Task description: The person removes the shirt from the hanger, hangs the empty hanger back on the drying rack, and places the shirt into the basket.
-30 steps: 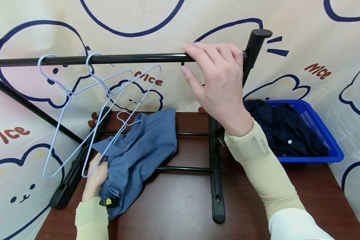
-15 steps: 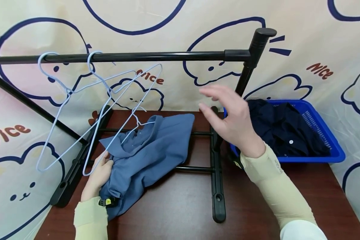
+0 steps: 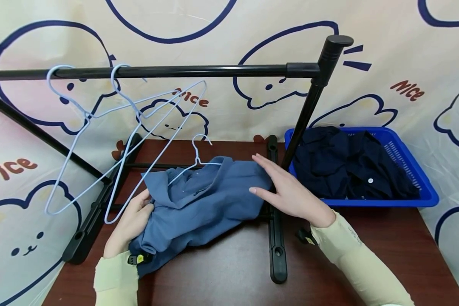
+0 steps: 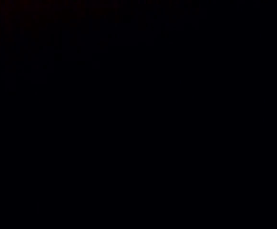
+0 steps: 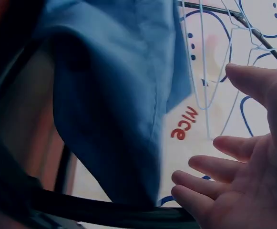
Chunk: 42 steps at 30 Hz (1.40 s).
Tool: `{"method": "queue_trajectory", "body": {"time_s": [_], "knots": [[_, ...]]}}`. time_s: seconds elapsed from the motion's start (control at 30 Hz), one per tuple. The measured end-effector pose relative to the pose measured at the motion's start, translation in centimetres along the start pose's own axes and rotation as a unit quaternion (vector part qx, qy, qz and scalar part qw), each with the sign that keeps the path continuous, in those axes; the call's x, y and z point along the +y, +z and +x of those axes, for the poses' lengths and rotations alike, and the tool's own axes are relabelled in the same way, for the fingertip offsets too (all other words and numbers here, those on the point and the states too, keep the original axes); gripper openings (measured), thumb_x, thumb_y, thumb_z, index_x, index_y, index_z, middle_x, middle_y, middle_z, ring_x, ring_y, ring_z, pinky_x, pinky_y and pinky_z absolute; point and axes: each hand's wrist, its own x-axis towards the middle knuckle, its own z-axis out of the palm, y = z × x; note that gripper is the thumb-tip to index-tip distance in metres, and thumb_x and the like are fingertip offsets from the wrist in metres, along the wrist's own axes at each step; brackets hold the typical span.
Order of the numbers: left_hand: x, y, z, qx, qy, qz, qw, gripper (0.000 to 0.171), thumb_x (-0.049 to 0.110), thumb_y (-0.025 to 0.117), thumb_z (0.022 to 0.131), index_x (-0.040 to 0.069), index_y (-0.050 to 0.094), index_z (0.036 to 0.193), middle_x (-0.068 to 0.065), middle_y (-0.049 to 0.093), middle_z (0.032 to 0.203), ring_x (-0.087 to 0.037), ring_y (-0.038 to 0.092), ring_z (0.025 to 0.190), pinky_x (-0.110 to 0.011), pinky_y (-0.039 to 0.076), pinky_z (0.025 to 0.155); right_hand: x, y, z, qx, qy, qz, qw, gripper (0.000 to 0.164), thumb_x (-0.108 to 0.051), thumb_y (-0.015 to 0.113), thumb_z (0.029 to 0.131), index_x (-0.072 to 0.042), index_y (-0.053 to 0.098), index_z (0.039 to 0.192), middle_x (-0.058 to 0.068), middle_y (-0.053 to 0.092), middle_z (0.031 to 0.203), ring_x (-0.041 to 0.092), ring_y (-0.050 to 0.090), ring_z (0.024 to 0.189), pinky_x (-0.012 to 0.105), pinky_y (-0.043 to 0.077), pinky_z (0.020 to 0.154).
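Note:
A blue collared shirt is spread on a light blue wire hanger, whose hook sticks up from the collar. My left hand grips the shirt near its left shoulder in the head view; folds of cloth hide some fingertips. At the opposite shoulder is my right hand, fingers straight and thumb apart. The right wrist view shows that hand with spread fingers beside the hanging cloth, a gap between them. The left wrist view is black.
A black rack's top bar crosses above the shirt, with two bare wire hangers on its left part. The rack's foot stands on the brown table. Right of it, a blue basket holds dark navy clothing.
My right hand has left the rack's top bar and come down beside the shirt's shoulder. The left hand has shifted the shirt and its hanger to the right and swung them more level.

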Motion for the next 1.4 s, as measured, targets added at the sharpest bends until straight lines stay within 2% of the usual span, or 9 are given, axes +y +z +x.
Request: {"method": "queue_trajectory", "body": {"time_s": [0.27,0.4,0.5,0.6,0.73,0.93,1.2,1.27,1.4], "knots": [[0.6,-0.9,-0.7,-0.055,0.026,-0.100,0.9931,0.056,-0.013,0.028,0.092,0.009,0.036,0.142,-0.015,0.056,0.123,-0.015,0.055,0.102,-0.019,0.040,0.084,1.1,0.7,-1.2,-0.012,-0.010,0.002,1.000,0.071,-0.051,0.052,0.091,-0.026,0.021,0.149,-0.007,0.019,0.152,0.011,0.023,0.135,0.041,0.028,0.105],[0.6,-1.2,-0.9,-0.083,0.029,-0.143,0.9858,0.055,-0.014,0.026,0.092,0.005,0.033,0.143,-0.018,0.053,0.127,-0.016,0.055,0.103,-0.020,0.041,0.085,1.2,0.7,-1.8,0.020,-0.036,-0.011,0.999,0.061,-0.047,0.055,0.091,-0.026,0.035,0.145,-0.005,0.026,0.150,0.013,0.028,0.133,0.043,0.031,0.102],[0.8,-1.1,-1.0,-0.083,0.041,-0.126,0.9877,0.051,-0.014,0.029,0.092,0.005,0.042,0.138,-0.014,0.055,0.124,-0.016,0.055,0.101,-0.020,0.041,0.084,0.9,0.3,-2.2,0.068,-0.063,-0.031,0.995,0.053,-0.042,0.060,0.090,-0.025,0.047,0.138,-0.005,0.035,0.145,0.014,0.034,0.129,0.044,0.034,0.099],[1.5,-0.5,-0.9,-0.084,0.053,-0.088,0.9911,0.046,-0.013,0.034,0.091,0.011,0.052,0.127,-0.006,0.059,0.118,-0.017,0.054,0.099,-0.021,0.041,0.081,0.5,-0.4,-2.9,0.097,-0.064,-0.040,0.992,0.050,-0.039,0.063,0.089,-0.025,0.051,0.135,-0.006,0.041,0.141,0.013,0.038,0.126,0.042,0.036,0.098],[3.0,0.6,-0.2,-0.099,0.065,-0.074,0.9902,0.048,-0.011,0.037,0.091,0.019,0.055,0.122,0.001,0.058,0.120,-0.018,0.053,0.106,-0.023,0.041,0.085,0.5,-1.7,-4.1,0.076,-0.030,-0.038,0.996,0.048,-0.040,0.060,0.091,-0.029,0.049,0.136,-0.010,0.048,0.133,0.010,0.046,0.119,0.039,0.041,0.095],[4.8,2.5,1.0,-0.121,0.087,-0.079,0.9857,0.055,-0.015,0.035,0.088,0.022,0.055,0.124,0.003,0.058,0.122,-0.018,0.052,0.107,-0.026,0.040,0.086,0.8,-3.3,-6.1,0.042,0.010,-0.032,0.999,0.037,-0.034,0.055,0.095,-0.029,0.054,0.131,-0.012,0.057,0.122,0.004,0.056,0.104,0.034,0.048,0.084],[9.4,4.5,1.7,-0.167,0.118,-0.077,0.9760,0.051,-0.018,0.034,0.087,0.004,0.050,0.131,-0.006,0.053,0.128,-0.021,0.050,0.109,-0.029,0.038,0.087,1.3,-5.1,-9.5,0.045,0.050,-0.019,0.998,0.027,-0.030,0.058,0.094,-0.034,0.061,0.121,-0.016,0.062,0.111,0.000,0.060,0.084,0.027,0.049,0.066],[9.6,5.1,1.9,-0.176,0.122,-0.076,0.9737,0.052,-0.017,0.034,0.087,0.003,0.048,0.133,-0.007,0.052,0.130,-0.020,0.050,0.111,-0.029,0.038,0.089,1.7,-5.4,-10.3,0.041,0.057,-0.012,0.997,0.025,-0.028,0.059,0.093,-0.034,0.063,0.118,-0.017,0.063,0.107,0.001,0.060,0.078,0.025,0.048,0.064],[8.5,6.4,2.6,-0.183,0.119,-0.075,0.9729,0.051,-0.015,0.035,0.090,0.010,0.051,0.131,-0.002,0.054,0.127,-0.018,0.050,0.111,-0.031,0.039,0.092,2.6,-5.4,-11.2,0.040,0.069,-0.005,0.997,0.021,-0.023,0.061,0.092,-0.031,0.065,0.111,-0.017,0.065,0.092,0.003,0.058,0.067,0.024,0.046,0.059]]}}
